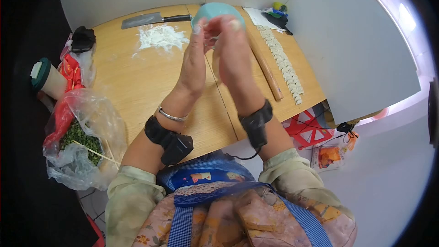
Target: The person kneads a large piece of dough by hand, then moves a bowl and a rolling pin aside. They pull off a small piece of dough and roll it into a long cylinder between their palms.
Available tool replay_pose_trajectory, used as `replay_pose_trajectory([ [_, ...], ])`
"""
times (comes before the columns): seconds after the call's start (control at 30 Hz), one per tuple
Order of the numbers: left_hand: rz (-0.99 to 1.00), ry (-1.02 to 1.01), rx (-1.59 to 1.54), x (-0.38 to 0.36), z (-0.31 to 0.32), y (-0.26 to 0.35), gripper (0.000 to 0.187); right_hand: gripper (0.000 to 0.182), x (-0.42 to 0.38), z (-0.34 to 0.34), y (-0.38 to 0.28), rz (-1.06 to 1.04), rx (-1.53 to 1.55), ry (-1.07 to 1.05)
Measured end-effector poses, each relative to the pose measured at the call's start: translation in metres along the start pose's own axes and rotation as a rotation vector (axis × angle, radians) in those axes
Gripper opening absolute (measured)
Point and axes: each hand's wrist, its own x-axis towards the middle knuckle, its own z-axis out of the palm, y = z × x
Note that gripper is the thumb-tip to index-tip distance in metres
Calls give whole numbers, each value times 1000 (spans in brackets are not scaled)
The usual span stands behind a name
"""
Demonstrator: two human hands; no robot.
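Note:
My left hand (194, 61) and my right hand (234, 50) are raised close together over the far middle of the table, palms turned toward each other. Both look open, with nothing visible in them; the right is smeared by motion and its fingers are partly hidden. Behind them stands a light teal bowl (216, 10), partly covered by the hands. A wooden rolling pin (267, 71) lies to the right of my right hand. Beyond it runs a long row of pale, overlapping dough pieces (282, 61). White flour (161, 38) is spread left of my hands.
A cleaver (142, 20) lies along the table's (151, 73) back edge. At left are a clear plastic bag (107, 110) around chopped greens (80, 137) and chopsticks, and a lidded cup (52, 82). White panels (347, 41) rise at the back and right.

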Motion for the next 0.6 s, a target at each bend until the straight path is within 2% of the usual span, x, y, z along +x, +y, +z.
replay_pose_trajectory([
  [0.03,-2,3,3,0,-1,3,65,27,-12,8,8,-12,-87,-27],
  [0.1,-6,265,-64,-1,-2,6,66,49,-35,15,19,-215,-359,-211],
  [0.13,121,186,177,2,-16,3,65,49,-50,22,20,-214,-360,-210],
  [0.2,130,233,162,7,-31,5,64,58,-70,33,21,-159,-232,-277],
  [0.27,123,323,76,10,-28,14,60,63,-71,34,19,-143,-240,-285],
  [0.3,120,314,76,6,-24,13,60,69,-71,35,18,-124,-245,-303],
  [0.33,168,160,320,-2,-21,11,60,70,-58,34,19,-25,-145,-230],
  [0.37,217,4,562,-8,-16,9,60,70,-40,27,18,-28,-145,-226],
  [0.4,55,18,173,-9,2,5,61,71,-20,15,17,9,-85,-166],
  [0.47,70,-5,230,-25,29,3,61,71,2,1,13,42,-24,-111],
  [0.53,100,-49,258,-32,37,0,61,66,13,-5,10,93,23,63],
  [0.57,107,-44,221,-30,37,-1,61,66,9,-5,13,91,19,56],
  [0.6,83,1,171,-27,33,1,62,67,-4,-8,20,-5,-75,-68],
])
